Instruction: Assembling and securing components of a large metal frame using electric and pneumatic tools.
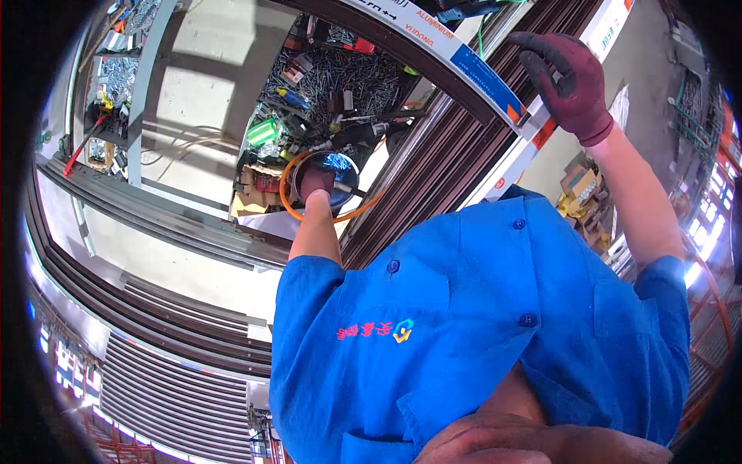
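My left hand (315,181), in a dark maroon glove, reaches into a round bowl (357,172) that holds shiny bluish small metal pieces. Its fingers are hidden down in the bowl. An orange hose (287,203) loops around the bowl. At the right, my right hand (573,91) wears a maroon glove with dark fingertips. Its fingers are apart and slightly bent, with nothing seen between them. Below and beside that hand lies a long profile with white, blue and orange wrapping (483,77). Dark ribbed profiles (444,166) run side by side between my two hands.
Beyond the bowl, many loose screws (367,73) fill a tray, with a green roll (263,132) and a dark power tool (359,135) among them. A metal frame (178,220) crosses the left side. Cardboard boxes (581,189) lie below my right forearm.
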### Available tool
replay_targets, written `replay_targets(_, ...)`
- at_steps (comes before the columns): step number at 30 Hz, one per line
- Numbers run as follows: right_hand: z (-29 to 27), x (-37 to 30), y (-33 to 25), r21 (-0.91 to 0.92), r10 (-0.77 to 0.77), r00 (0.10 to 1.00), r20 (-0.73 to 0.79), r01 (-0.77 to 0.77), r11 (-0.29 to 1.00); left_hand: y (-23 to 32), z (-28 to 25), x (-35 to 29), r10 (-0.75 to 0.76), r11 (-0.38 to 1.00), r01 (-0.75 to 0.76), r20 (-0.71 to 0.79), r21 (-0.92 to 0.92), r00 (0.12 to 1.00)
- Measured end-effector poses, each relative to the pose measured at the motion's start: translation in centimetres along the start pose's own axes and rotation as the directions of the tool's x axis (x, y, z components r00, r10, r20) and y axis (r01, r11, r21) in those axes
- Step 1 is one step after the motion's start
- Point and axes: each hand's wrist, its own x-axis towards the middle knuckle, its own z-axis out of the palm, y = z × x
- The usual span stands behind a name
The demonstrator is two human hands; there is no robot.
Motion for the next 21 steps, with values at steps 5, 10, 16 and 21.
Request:
replay_targets(5,-0.1,-0.8,0.8,-0.044,0.024,0.999,-0.027,-0.025,0.999,8.5,-8.7,-4.2,0.304,0.951,-0.307,-0.263,0.031,0.915)
replay_targets(10,-0.2,-0.4,0.1,0.039,0.032,0.999,-0.03,-0.031,0.999,5.4,-6.7,2.7,0.378,0.922,-0.388,-0.261,0.016,0.888)
replay_targets(16,-0.6,0.2,-0.3,0.051,0.066,0.995,-0.073,-0.062,0.997,5.0,-5.6,5.8,0.202,0.979,-0.2,-0.051,0.03,0.978)
replay_targets(21,0.4,-1.5,1.3,0.158,0.22,0.975,-0.016,-0.215,0.964,6.5,-6.3,3.5,0.179,0.961,-0.131,-0.189,0.242,0.966)
